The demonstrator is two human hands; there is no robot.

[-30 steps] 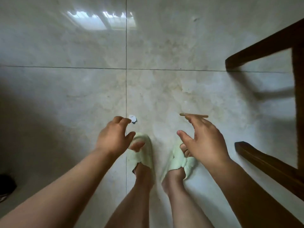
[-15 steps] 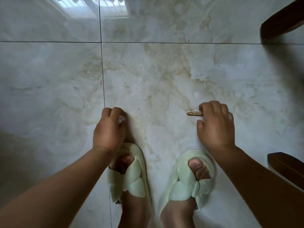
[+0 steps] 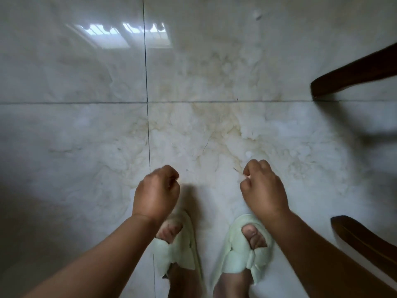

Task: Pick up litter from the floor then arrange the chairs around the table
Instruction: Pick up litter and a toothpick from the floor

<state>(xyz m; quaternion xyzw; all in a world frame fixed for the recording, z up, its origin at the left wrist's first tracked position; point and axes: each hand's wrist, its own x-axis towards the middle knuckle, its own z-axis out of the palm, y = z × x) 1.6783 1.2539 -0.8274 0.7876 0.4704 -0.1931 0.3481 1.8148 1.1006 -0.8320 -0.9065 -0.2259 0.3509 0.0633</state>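
My left hand [image 3: 155, 192] is curled into a fist just above the pale marble floor [image 3: 214, 130], in front of my left slipper. The small white scrap of litter is out of sight inside it. My right hand [image 3: 263, 187] is also closed, in front of my right slipper. A thin brown tip of the wooden stick [image 3: 236, 169] pokes out to the left of its fingers. No other litter shows on the tiles around the hands.
Two dark wooden chair parts come in from the right edge, one at mid height [image 3: 354, 72] and one lower down [image 3: 365, 244]. My feet in pale green slippers [image 3: 242, 250] stand right behind the hands. A window reflection glares on the far tiles.
Both hands have closed into fists and lifted slightly off the floor. The white scrap and the stick no longer lie on the tiles. The view has tilted back up.
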